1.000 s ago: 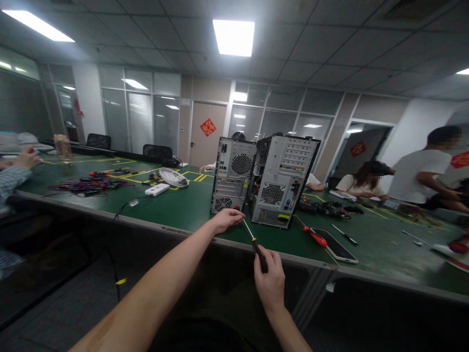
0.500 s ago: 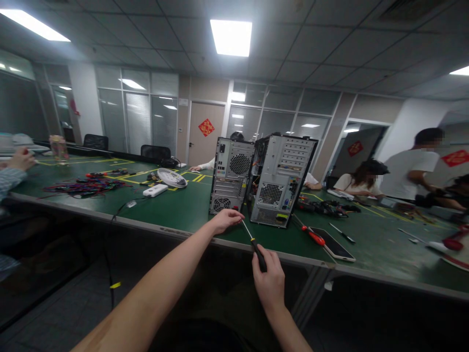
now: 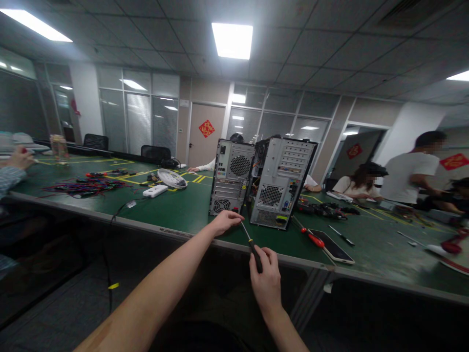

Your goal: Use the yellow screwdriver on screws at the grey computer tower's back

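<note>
My right hand is wrapped round the dark handle of a screwdriver, whose thin shaft slants up and left. At its tip, the fingers of my left hand are pinched together; whatever lies between them is too small to make out. Just beyond my hands, two computer cases stand upright side by side with their backs toward me. The left case is the smaller, with a round fan grille low down. The right case is larger, and its left side shows an open interior.
Right of the cases lie a red-handled screwdriver, a phone and dark cables. To the left are a white fan, a white power strip and a heap of coloured wires. Other people sit around the green table.
Both hands have stayed almost in place, with the screwdriver tip still at my left fingers. My right hand and the screwdriver handle have shifted slightly left and down.
</note>
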`<act>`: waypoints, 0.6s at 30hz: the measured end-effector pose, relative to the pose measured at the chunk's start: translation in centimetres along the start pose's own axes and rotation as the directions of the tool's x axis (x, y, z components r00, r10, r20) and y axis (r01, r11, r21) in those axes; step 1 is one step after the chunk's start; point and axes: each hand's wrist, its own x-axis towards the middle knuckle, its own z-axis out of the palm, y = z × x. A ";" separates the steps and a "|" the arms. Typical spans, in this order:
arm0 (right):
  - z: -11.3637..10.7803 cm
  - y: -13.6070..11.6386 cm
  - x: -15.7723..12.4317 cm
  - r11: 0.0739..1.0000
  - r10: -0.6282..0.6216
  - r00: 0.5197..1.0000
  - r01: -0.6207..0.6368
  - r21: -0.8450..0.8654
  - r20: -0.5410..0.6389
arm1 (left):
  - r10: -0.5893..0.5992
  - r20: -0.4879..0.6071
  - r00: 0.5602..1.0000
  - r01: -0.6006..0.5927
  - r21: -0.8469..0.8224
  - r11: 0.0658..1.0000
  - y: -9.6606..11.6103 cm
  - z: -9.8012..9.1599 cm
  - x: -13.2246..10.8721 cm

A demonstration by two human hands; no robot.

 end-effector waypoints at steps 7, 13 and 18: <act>0.8 -0.4 0.8 1.000 0.020 0.999 -0.020 0.000 0.035 | -0.046 -0.096 0.994 0.043 -0.027 0.999 -0.4 0.2 0.5; 1.7 -0.1 2.1 0.999 0.030 0.998 -0.028 -0.027 0.062 | -0.106 -0.177 0.979 0.097 -0.060 0.993 -0.6 0.5 1.0; 2.4 0.2 2.7 0.999 0.040 0.996 -0.037 -0.040 0.074 | -0.175 -0.229 0.957 0.153 -0.112 0.982 -0.6 0.7 1.3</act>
